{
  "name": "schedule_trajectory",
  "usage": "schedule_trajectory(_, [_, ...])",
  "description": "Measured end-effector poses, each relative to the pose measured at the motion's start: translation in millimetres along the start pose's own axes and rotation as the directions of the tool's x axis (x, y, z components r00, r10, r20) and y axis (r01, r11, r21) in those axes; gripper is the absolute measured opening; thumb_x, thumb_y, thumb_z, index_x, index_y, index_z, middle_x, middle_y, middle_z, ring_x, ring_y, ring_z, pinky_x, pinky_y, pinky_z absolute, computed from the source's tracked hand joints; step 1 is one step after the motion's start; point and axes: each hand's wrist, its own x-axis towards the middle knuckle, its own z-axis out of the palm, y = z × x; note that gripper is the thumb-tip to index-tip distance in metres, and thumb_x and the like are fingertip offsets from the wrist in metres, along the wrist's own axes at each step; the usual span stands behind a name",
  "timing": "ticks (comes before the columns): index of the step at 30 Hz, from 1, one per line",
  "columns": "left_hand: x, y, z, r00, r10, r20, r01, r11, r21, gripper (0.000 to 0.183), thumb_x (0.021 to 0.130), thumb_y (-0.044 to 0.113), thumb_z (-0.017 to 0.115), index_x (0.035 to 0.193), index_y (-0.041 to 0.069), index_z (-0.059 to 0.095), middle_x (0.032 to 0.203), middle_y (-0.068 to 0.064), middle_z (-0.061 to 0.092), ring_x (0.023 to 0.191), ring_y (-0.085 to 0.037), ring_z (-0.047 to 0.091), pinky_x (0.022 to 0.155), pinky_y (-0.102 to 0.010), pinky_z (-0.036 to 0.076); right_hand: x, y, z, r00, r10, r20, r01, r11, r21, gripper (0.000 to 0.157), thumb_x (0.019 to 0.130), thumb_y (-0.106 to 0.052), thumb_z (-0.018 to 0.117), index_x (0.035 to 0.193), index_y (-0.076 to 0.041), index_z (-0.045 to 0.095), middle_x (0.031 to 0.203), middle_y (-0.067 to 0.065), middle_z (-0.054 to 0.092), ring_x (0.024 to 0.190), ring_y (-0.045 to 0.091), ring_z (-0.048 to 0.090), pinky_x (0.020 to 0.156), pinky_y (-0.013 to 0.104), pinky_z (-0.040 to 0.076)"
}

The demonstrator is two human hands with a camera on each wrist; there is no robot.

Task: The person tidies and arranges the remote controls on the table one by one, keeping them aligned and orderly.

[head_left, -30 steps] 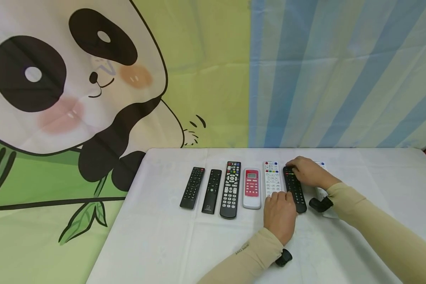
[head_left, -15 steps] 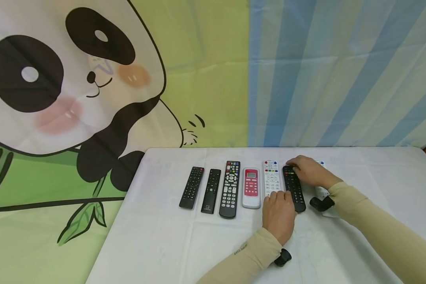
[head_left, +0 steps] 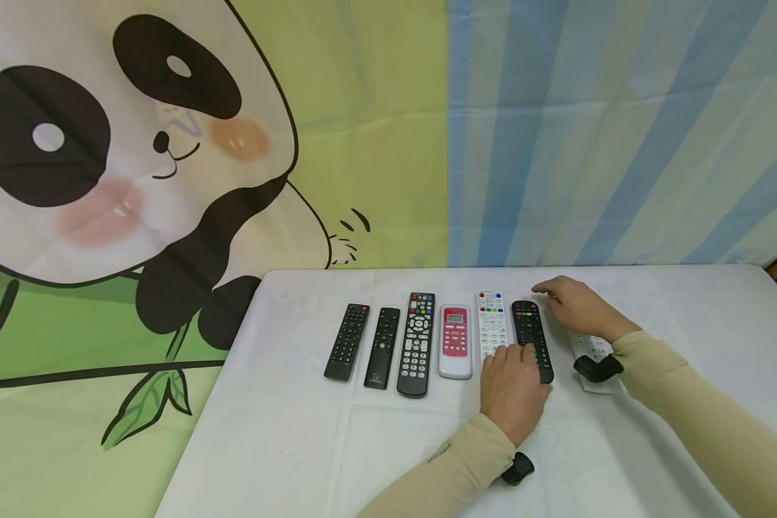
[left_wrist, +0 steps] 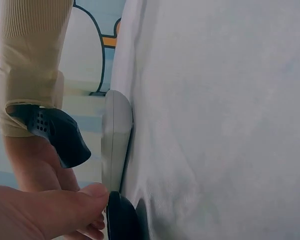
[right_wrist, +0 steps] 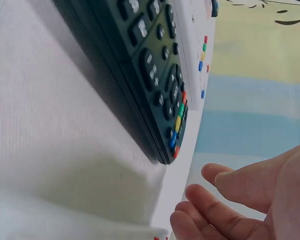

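My left hand (head_left: 510,396) is at the near end of a black remote control (head_left: 528,325), its fingers and thumb around that end. In the left wrist view its thumb (left_wrist: 92,195) touches the corner of the remote's dark end (left_wrist: 122,220). My right hand (head_left: 578,306) hovers apart from the remote's far end, fingers loosely bent and holding nothing. It partly covers another white remote (head_left: 592,347) at the right. Just left of the black remote lies a white remote (head_left: 492,324) with coloured buttons, its near end hidden by my left hand.
Further left in the row lie a white-and-red remote with a small screen (head_left: 455,342), a large black remote (head_left: 416,345), a slim black remote (head_left: 383,349) and another black one (head_left: 347,342). All rest on a white-covered table (head_left: 285,446). A printed panda curtain (head_left: 375,129) hangs behind.
My right hand has let go of the black remote's far end and moved right and slightly up, uncovering that end. The left hand stays at the near end.
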Motion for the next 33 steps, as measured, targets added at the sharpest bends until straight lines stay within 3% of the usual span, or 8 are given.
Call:
schedule_trajectory(10, [3.1, 6.9, 2.8, 0.997, 0.068, -0.038, -0.070, 0.997, -0.041, 0.055, 0.081, 0.050, 0.081, 0.123, 0.016, 0.070, 0.109, 0.005, 0.066, 0.098, -0.011, 0.057, 0.075, -0.024, 0.043, -5, 6, -10.7, 1.000, 0.017, 0.004, -0.018, 1.000, 0.010, 0.034, 0.100, -0.001, 0.047, 0.129, 0.012, 0.058, 0.126, 0.033, 0.059, 0.112, 0.050, 0.057, 0.092, 0.061, 0.046])
schedule_trajectory(16, [7.5, 12.2, 2.4, 0.993, 0.112, -0.049, -0.113, 0.994, -0.015, 0.054, 0.082, 0.052, 0.080, 0.120, 0.016, 0.070, 0.108, 0.005, 0.066, 0.098, -0.011, 0.057, 0.075, -0.023, 0.042, -8, 10, -17.3, 0.999, 0.033, -0.008, -0.033, 0.999, 0.018, 0.034, 0.101, -0.005, 0.049, 0.129, 0.011, 0.060, 0.125, 0.032, 0.060, 0.111, 0.048, 0.059, 0.092, 0.061, 0.046])
schedule_trajectory(25, [14.4, 25.9, 1.7, 0.985, 0.173, -0.004, -0.172, 0.985, 0.025, 0.056, 0.083, 0.057, 0.076, 0.120, 0.015, 0.071, 0.106, 0.006, 0.067, 0.096, -0.011, 0.056, 0.074, -0.023, 0.042, -16, 23, -24.9, 1.000, 0.022, 0.006, -0.023, 0.999, 0.050, 0.039, 0.109, -0.015, 0.042, 0.133, 0.013, 0.055, 0.125, 0.033, 0.060, 0.097, 0.039, 0.066, 0.084, 0.057, 0.050])
schedule_trajectory(33, [18.1, 35.2, 7.5, 0.978, 0.207, -0.002, -0.207, 0.976, 0.071, 0.054, 0.082, 0.061, 0.075, 0.115, 0.018, 0.072, 0.098, 0.008, 0.065, 0.089, -0.008, 0.055, 0.071, -0.023, 0.039, -20, 31, -26.8, 0.999, 0.038, -0.002, -0.038, 0.999, 0.032, 0.044, 0.110, -0.018, 0.036, 0.132, 0.015, 0.054, 0.126, 0.034, 0.058, 0.116, 0.052, 0.053, 0.094, 0.064, 0.042])
